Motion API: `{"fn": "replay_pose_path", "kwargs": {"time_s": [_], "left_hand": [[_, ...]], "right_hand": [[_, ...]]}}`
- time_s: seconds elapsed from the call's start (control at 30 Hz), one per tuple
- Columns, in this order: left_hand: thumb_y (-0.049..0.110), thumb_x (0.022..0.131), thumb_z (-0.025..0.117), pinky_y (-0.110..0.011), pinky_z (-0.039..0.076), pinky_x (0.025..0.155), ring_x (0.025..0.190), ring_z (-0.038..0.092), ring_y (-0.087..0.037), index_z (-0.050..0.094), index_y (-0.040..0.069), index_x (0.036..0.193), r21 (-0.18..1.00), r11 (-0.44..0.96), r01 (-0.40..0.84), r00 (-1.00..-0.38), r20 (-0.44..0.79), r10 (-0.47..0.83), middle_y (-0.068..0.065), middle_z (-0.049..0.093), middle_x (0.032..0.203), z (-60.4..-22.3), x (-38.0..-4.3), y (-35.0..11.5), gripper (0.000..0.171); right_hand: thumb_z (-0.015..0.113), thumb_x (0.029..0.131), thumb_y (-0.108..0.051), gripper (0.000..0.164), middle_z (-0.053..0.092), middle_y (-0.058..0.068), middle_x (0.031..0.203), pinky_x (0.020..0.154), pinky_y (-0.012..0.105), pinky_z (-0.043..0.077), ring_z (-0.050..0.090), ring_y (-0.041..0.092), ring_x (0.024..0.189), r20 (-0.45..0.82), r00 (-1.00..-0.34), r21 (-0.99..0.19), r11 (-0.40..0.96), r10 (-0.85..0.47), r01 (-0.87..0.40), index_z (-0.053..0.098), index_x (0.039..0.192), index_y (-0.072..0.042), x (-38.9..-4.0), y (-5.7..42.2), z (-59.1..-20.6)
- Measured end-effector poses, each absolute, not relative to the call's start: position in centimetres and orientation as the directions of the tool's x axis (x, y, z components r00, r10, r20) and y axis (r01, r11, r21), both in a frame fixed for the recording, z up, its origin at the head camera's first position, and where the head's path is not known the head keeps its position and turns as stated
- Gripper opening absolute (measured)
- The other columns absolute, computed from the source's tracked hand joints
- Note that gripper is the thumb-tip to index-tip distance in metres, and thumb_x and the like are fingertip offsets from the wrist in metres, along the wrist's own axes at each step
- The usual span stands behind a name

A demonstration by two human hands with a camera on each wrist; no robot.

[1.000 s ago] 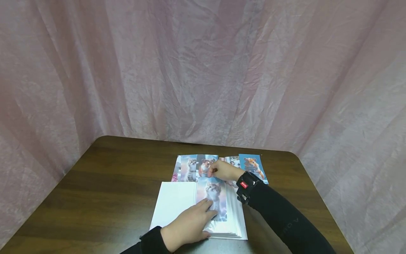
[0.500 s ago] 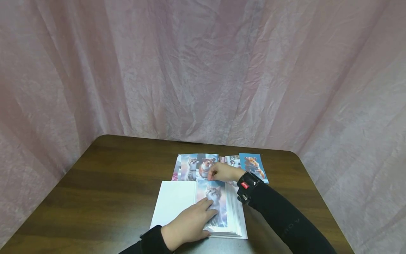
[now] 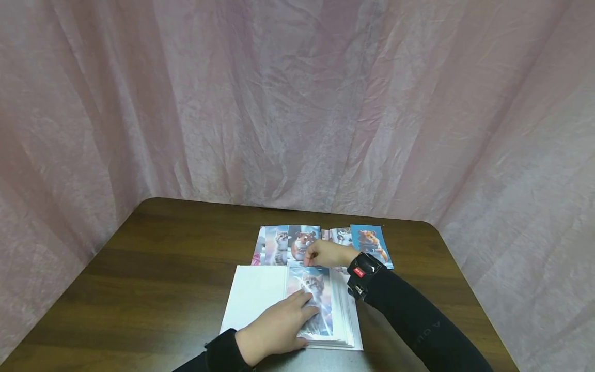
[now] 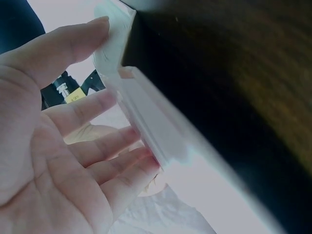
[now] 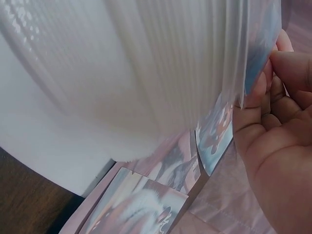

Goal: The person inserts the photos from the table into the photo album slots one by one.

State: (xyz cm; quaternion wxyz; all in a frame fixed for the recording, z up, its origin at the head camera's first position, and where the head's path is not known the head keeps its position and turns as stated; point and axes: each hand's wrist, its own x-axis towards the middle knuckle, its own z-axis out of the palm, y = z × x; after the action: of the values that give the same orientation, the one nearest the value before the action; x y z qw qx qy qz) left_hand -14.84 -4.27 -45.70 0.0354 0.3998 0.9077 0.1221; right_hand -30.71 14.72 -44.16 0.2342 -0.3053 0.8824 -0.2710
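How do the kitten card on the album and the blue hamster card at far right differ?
The kitten card shows a pale cat on pastel; the hamster card an orange animal on blue. The left hand rests on the kitten card and the right hand pinches its top; neither holds the hamster card. Both are animal pictures.

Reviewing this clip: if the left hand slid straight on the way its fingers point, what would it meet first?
The left hand would likely meet the right hand or its wristband, beyond the kitten photo beneath it, though their height is unclear.
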Motion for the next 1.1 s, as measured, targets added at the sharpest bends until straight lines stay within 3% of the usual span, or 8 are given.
{"fn": "replay_pose_path", "kwargs": {"time_s": [0.67, 0.9, 1.0, 1.1], "left_hand": [[0.037, 0.080, 0.084, -0.036, 0.041, 0.110, 0.135, 0.049, -0.027, 0.064, 0.015, 0.134, 0.240, 0.629, 0.739, -0.659, 0.066, 0.749, -0.012, 0.054, 0.142, -45.8, -14.9, -4.4, 0.062], [0.038, 0.082, 0.082, -0.038, 0.042, 0.110, 0.136, 0.048, -0.027, 0.063, 0.015, 0.135, 0.269, 0.631, 0.727, -0.666, 0.058, 0.743, -0.012, 0.053, 0.143, -45.8, -14.9, -4.5, 0.061], [0.037, 0.083, 0.081, -0.038, 0.042, 0.110, 0.135, 0.048, -0.025, 0.062, 0.015, 0.136, 0.287, 0.626, 0.725, -0.665, 0.059, 0.744, -0.011, 0.052, 0.144, -45.8, -15.0, -4.6, 0.060], [0.037, 0.084, 0.080, -0.036, 0.042, 0.110, 0.133, 0.049, -0.023, 0.063, 0.014, 0.135, 0.297, 0.613, 0.732, -0.659, 0.079, 0.748, -0.011, 0.053, 0.142, -45.6, -15.1, -4.6, 0.058]], "right_hand": [[0.063, 0.095, -0.001, 0.017, 0.069, -0.006, 0.088, 0.079, 0.025, 0.052, 0.061, 0.007, 0.084, -0.209, -0.705, -0.602, 0.657, -0.678, -0.453, 0.074, 0.088, -0.011, -30.3, 14.7, -44.0], [0.063, 0.095, 0.000, 0.013, 0.068, -0.001, 0.085, 0.065, 0.022, 0.048, 0.056, 0.008, 0.072, -0.198, -0.725, -0.638, 0.648, -0.660, -0.415, 0.074, 0.092, -0.006, -30.1, 15.3, -43.5], [0.061, 0.096, 0.000, 0.013, 0.070, 0.004, 0.090, 0.068, 0.025, 0.051, 0.059, 0.012, 0.075, -0.184, -0.732, -0.641, 0.644, -0.656, -0.417, 0.074, 0.095, -0.004, -30.1, 15.7, -43.2], [0.059, 0.098, -0.001, 0.014, 0.071, 0.007, 0.099, 0.079, 0.030, 0.054, 0.065, 0.017, 0.090, -0.182, -0.754, -0.652, 0.651, -0.632, -0.389, 0.073, 0.098, -0.004, -30.1, 16.1, -42.8]]}}
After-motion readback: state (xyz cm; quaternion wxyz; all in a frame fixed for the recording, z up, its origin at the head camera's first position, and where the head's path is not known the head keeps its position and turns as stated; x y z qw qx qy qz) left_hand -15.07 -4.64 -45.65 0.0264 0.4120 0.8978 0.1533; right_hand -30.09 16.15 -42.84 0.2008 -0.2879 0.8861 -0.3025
